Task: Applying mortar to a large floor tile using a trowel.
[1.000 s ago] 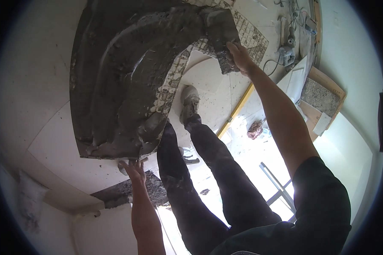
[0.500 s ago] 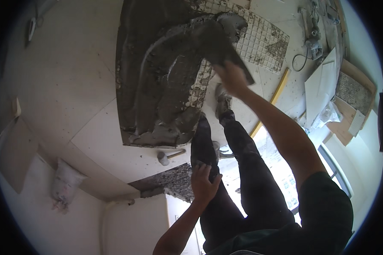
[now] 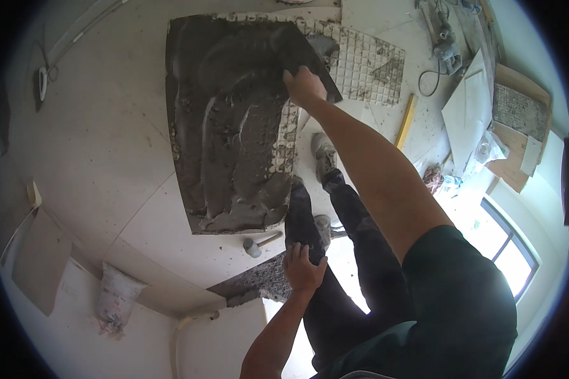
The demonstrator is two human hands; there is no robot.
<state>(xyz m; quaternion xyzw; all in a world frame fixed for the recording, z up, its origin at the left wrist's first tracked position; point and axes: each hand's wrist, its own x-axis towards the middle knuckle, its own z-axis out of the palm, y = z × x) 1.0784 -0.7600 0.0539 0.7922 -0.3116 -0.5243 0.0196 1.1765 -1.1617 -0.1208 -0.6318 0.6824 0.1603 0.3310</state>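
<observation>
Head view: right arm extended forward; right hand (image 3: 305, 87) closed on a dark flat trowel (image 3: 306, 54), handle hidden. Blade lies just beyond and right of this hand, long axis slanting far-left to near-right. Mortar-covered slab (image 3: 224, 126) extends left of it, long axis near-to-far. Left hand (image 3: 305, 268) rests, fingers loosely spread, on left leg (image 3: 302, 221).

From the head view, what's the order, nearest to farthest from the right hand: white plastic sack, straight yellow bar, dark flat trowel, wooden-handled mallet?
Starting at the right hand:
1. Dark flat trowel, gripped in that hand.
2. Straight yellow bar, out to the right.
3. Wooden-handled mallet, below and somewhat left.
4. White plastic sack, far to the lower left.
</observation>
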